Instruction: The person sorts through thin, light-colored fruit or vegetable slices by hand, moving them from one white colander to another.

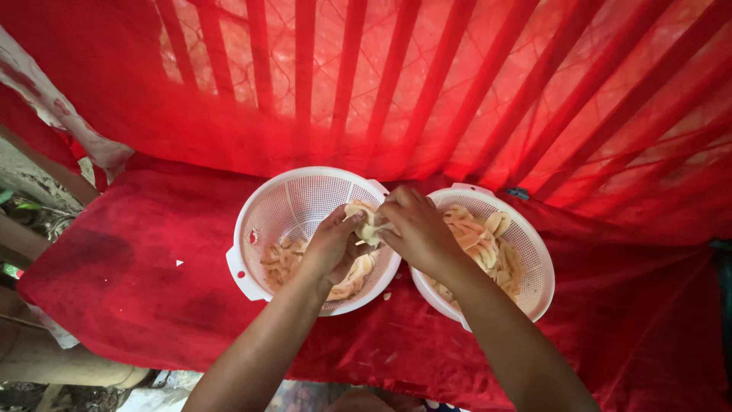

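Note:
Two white plastic colanders stand side by side on a red cloth. The left colander (284, 200) holds a few pale, curved food pieces at its bottom. The right colander (532, 258) is filled with many more of the same pale pieces (482, 238). Over the left colander, my left hand (329, 246) and my right hand (415, 227) meet on one pale piece (364, 220), both gripping it with the fingers. My forearms come up from the bottom edge.
The red cloth (137, 267) covers a table or bench. A red net curtain (457, 84) hangs behind, striped with shadows. At the left edge are wooden posts, ground and green leaves (19, 200). Small crumbs lie on the cloth.

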